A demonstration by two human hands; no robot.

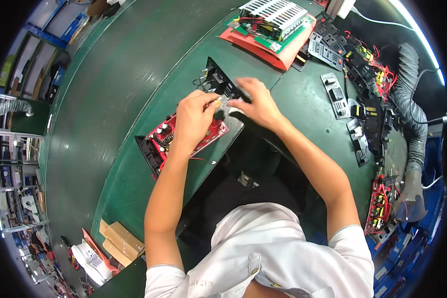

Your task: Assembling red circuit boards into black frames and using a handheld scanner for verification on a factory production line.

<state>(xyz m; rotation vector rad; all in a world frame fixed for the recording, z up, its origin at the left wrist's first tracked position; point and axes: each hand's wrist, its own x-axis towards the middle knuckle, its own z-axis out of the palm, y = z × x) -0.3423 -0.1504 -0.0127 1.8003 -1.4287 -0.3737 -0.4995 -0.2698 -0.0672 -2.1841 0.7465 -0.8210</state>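
My left hand (193, 118) is curled, its fingertips pinching a small pale part right above a red circuit board (166, 137) that sits in a black frame on the green bench. My right hand (258, 103) reaches in from the right, fingers closed on the same small part and resting against a black panel (218, 79) with wires that stands tilted behind it. The two hands meet fingertip to fingertip. What exactly is pinched is too small and blurred to name.
A metal-caged power unit (273, 17) on an orange tray (273, 52) lies at the back. Several black panels and wired boards (362, 94) line the right bench edge, beside a grey ribbed hose (414, 119). Cardboard pieces (120, 239) lie at lower left. Green belt (114, 99) runs left.
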